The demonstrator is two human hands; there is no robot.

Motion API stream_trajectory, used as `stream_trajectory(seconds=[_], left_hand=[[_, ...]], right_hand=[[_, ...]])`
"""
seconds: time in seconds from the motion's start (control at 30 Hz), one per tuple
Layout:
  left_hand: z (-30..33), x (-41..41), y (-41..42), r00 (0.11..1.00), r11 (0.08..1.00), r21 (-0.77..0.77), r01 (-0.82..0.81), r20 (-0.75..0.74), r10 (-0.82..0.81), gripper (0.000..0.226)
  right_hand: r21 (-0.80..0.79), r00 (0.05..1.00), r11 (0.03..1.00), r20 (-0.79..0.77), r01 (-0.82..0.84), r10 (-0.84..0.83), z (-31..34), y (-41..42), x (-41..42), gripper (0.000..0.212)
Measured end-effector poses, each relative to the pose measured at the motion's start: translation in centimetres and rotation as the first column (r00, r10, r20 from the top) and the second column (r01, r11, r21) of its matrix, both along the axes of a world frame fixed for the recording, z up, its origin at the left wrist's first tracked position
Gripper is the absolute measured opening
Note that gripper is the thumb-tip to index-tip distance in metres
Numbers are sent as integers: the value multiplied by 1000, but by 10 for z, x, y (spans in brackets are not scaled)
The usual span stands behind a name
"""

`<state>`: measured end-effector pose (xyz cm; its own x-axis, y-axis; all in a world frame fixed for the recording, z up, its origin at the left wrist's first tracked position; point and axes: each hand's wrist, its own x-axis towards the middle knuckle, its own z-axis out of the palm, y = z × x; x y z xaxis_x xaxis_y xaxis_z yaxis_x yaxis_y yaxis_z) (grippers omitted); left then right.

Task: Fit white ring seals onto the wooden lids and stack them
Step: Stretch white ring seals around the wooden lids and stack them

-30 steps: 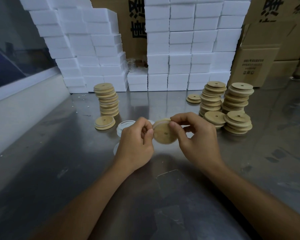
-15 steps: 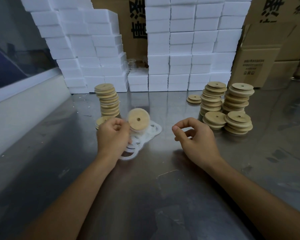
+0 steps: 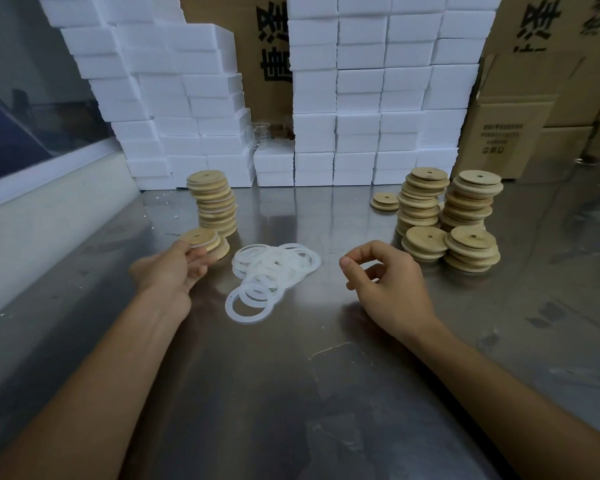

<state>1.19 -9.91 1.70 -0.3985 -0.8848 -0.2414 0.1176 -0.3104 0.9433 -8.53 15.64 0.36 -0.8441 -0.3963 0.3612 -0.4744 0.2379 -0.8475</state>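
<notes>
1. The left hand held a round pale wooden lid with a small centre hole and a white seal showing at its edge, pinched between thumb and fingertips. It hung just above a single wooden lid lying flat on the steel table, in front of the tall leaning stack of sealed lids.
2. The step in hand appeared to be setting this finished lid down to build a second pile. The best way would have been to bring it level and centre it over the lid beneath, letting go only once it sat flush.
3. It should have been kept off the tall stack beside it, which already leaned and looked easy to topple.
4. The right hand gripped nothing; its fingers were loosely curled above the steel table.
5. From there the right hand was well placed to fetch the next bare lid from the short piles of plain wooden lids near it.
6. The loose heap of translucent white ring seals lay between the hands. Lifting only the top ring would have avoided dragging others along.
</notes>
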Motion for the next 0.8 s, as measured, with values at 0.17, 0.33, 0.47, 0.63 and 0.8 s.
stream_trajectory(seconds=[0.17, 0.33, 0.47, 0.63, 0.8], left_hand=[[0, -4, -6, 1000, 999, 40, 12, 16, -13, 16], [-3, -8, -9, 997, 998, 43, 38, 59, -41, 26], [-4, -8, -9, 989, 996, 29, 84, 116, -87, 29], [-5, -7, -6, 987, 998, -22, 63, 147, -59, 29], [-6, -4, 5, 963, 984, -180, 19, 267, 30, 10]], right_hand=[[-5, 1000, 1000, -9, 4, -4, -1, 0, -1, 12], [-17, 1000, 1000, -10, 6, -6, -3, 0, -1, 12], [-10, 1000, 1000, -12, -2, 2, -2, 0, -1, 10], [-30, 999, 999, -22, 24, -24, -2, 2, -5, 10], [132, 961, 971, -222, 199, -167, -3, 12, -23, 10]])
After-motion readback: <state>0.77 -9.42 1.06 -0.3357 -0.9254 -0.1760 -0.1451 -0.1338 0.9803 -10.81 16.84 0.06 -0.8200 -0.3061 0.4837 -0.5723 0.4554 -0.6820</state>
